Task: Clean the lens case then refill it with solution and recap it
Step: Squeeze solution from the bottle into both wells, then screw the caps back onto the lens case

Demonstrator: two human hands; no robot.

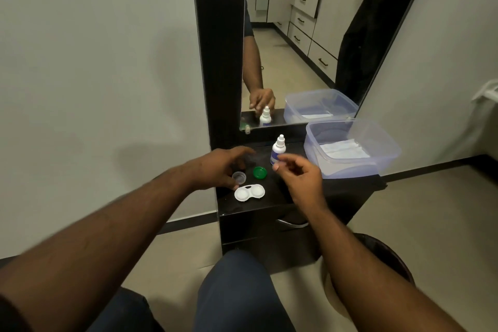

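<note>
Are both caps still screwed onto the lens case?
No. The lens case lies open, with the green cap and the clear cap lying apart on the dark cabinet top.

No readable text anywhere; solution bottle has a blue label on its lower half, but print too small and blurred to make out; no brand, no nos., no signs legible on anything else in view, incl. the mirror reflection.
</note>
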